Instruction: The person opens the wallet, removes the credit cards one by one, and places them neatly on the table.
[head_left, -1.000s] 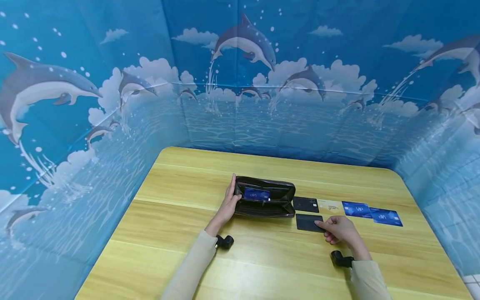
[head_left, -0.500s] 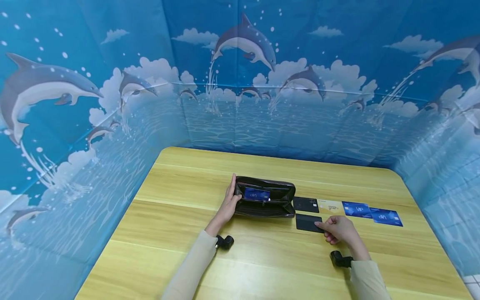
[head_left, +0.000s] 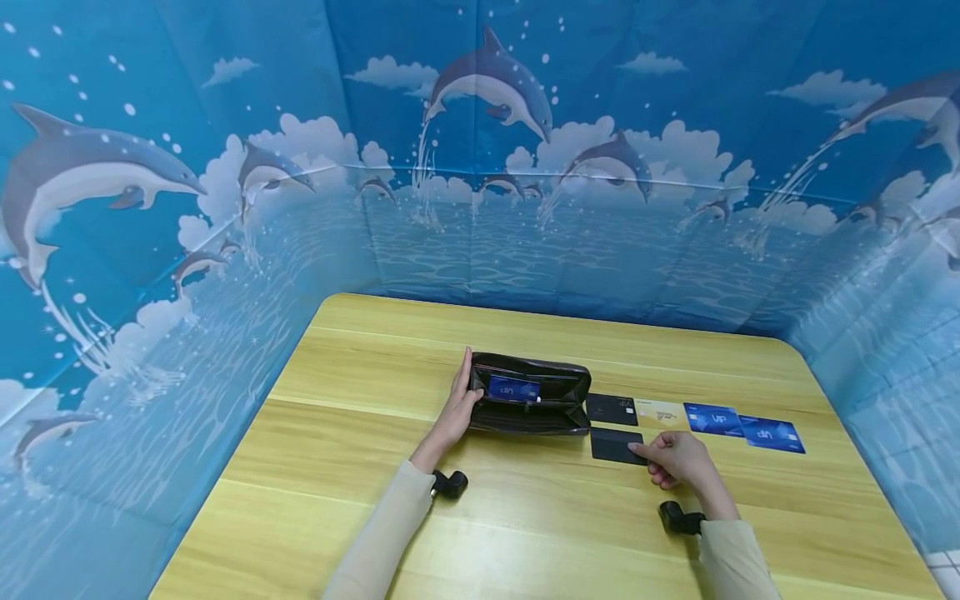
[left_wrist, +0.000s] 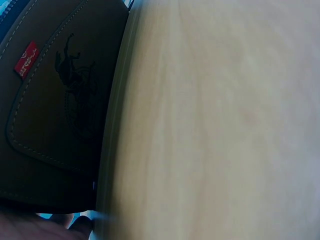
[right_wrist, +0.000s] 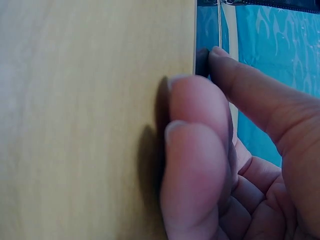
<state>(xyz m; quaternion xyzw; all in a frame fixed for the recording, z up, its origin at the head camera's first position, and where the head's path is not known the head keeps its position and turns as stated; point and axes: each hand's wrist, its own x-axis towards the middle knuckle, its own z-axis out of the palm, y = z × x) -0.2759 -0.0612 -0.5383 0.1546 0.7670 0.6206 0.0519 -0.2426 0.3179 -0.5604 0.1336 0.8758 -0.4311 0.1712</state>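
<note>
A long dark zip-around wallet (head_left: 525, 423) lies spread with its inside showing, and a blue VIP card (head_left: 504, 388) sits in it. At the wallet's left end my left hand (head_left: 453, 413) grips it, thumb over the inner edge. In the left wrist view the wallet's stitched outer side (left_wrist: 50, 120) bears a red tag (left_wrist: 26, 59). My right hand (head_left: 681, 460) pinches the right end of a plain dark card (head_left: 615, 445), whose left end is just below the wallet's right corner. In the right wrist view the thumb and fingertips meet at the card's edge; the other fingers are curled.
Right of the wallet a row of cards lies on the wooden table (head_left: 540, 533): a black VIP card (head_left: 611, 409), a gold card (head_left: 660, 413) and two blue cards, the nearer (head_left: 714, 419) and the outermost (head_left: 772, 433). A dolphin-printed curtain (head_left: 525, 242) surrounds the table.
My right hand and the plain dark card have shifted very slightly left. The left hand and the wallet stay where they were.
</note>
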